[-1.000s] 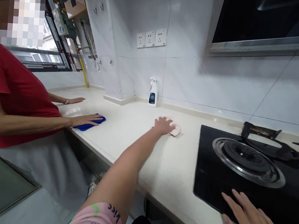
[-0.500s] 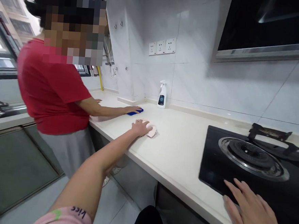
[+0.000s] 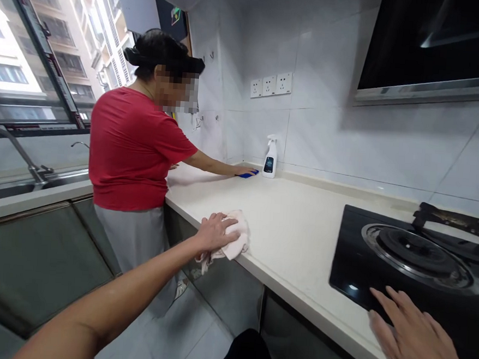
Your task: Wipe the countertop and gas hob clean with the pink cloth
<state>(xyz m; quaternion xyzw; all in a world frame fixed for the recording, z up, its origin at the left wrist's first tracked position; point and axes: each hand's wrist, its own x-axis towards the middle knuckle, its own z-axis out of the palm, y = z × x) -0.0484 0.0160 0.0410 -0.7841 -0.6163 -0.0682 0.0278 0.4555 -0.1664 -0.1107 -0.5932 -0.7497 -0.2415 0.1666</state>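
Observation:
My left hand [image 3: 215, 233] presses a pale pink cloth [image 3: 237, 237] onto the front edge of the white countertop [image 3: 297, 233]. Part of the cloth hangs over that edge, below my palm. On the right, my right hand [image 3: 415, 331] lies flat with fingers spread at the front edge of the black gas stove [image 3: 351, 253], holding nothing. Farther back, a co-worker's hand [image 3: 246, 170] rests on a blue cloth [image 3: 248, 174] on the same countertop.
A white spray bottle [image 3: 270, 160] stands against the tiled wall, beside the blue cloth. The co-worker in a red shirt [image 3: 130, 150] stands at the left. Behind them are a sink with a faucet [image 3: 23, 153] and a window. A dark range hood [image 3: 433, 45] overhangs the stove.
My left hand has drawn the pink cloth toward me to the counter's front edge. The co-worker's hand has slid the blue cloth closer to the spray bottle. My view has shifted left.

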